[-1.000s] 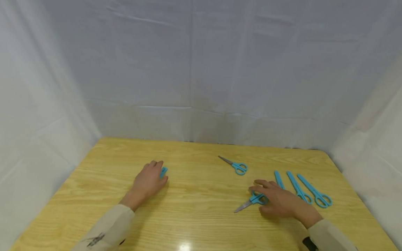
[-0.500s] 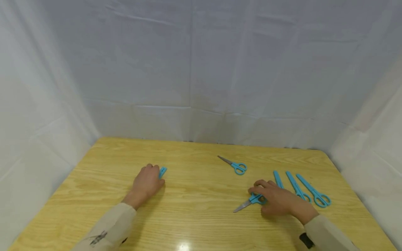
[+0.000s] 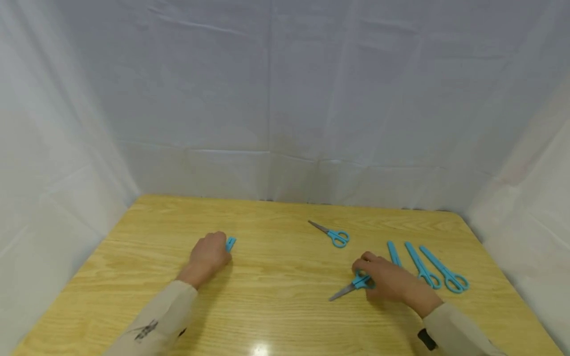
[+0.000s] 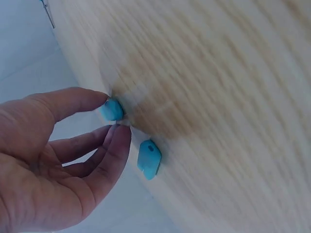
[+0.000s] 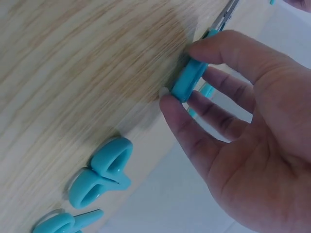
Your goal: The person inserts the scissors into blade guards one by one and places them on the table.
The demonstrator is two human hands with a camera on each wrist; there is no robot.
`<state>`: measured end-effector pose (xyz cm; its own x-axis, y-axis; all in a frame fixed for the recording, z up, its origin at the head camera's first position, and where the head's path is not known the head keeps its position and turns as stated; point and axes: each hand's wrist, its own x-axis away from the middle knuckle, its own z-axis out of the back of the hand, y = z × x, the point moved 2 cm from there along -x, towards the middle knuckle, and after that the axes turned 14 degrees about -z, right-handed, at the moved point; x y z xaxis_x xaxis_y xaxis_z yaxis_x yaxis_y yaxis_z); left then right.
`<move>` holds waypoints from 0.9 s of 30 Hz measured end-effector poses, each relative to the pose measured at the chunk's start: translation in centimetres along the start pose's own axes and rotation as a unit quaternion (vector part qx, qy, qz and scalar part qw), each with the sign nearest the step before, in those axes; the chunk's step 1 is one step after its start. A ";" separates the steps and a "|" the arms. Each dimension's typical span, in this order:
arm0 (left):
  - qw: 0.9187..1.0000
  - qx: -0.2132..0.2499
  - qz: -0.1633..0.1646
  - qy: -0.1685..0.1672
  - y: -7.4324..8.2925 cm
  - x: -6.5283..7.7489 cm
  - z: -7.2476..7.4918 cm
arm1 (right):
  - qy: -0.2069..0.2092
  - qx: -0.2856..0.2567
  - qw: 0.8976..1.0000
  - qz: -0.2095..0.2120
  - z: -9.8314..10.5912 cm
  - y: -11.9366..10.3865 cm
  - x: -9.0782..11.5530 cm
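A: Left side first. What's the left hand (image 3: pixel 207 254) on?
B: Small blue cap (image 4: pixel 112 110), thumb and fingertips pinched on it, at the table (image 3: pixel 267 316) surface. Second cap (image 4: pixel 149 159) lies just beside the fingers, apart from the first. From the head view the hand blocks most of that spot.
A: Sleeve?
B: Light left sleeve (image 3: pixel 156 319), dark mark on it.
A: Next, moving right.
B: Far scissors (image 3: pixel 338 238), past the middle, toward the back edge. Bare blade points left and away, blue loops right. Well apart from the left hand.
A: Then?
B: Near scissors (image 3: pixel 360 281), closer to the person. Bare blade aims left and toward the person. Right hand (image 3: pixel 392 282) clamped on the blue handle, thumb on one side, fingertip at the loop end.
A: Anything crowding it?
B: Yes. Blue strip (image 3: pixel 394 253) comes out just behind the hand; the hand covers its near end, can't tell if there are loops. Then inner pair (image 3: pixel 423 267), then outer pair (image 3: pixel 445 272), both with blue-covered blades pointing away, loops toward the person, near each other.
A: Surroundings?
B: White sheet (image 3: pixel 267 99) behind and at both sides of the table.
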<state>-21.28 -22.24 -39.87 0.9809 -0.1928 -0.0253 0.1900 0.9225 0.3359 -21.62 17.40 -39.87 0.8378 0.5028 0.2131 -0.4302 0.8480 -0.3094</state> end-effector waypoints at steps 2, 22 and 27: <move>1.000 -0.002 -0.005 0.006 0.0 -0.2 0.2 | -0.001 -0.002 1.000 0.006 0.0 -0.1 -0.1; 0.999 -0.016 -0.029 -0.009 -0.2 -0.8 0.1 | -0.018 -0.021 0.999 -0.032 -0.2 0.3 -0.7; 0.998 0.016 -0.057 0.001 -0.3 -0.4 0.4 | -0.007 -0.039 0.998 -0.041 -0.3 0.8 -0.4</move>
<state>-21.79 -22.58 -39.61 0.9533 -0.2946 -0.0666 0.2983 0.8838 0.3603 -22.19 17.79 -40.46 0.8641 0.4351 0.2532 -0.3329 0.8711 -0.3610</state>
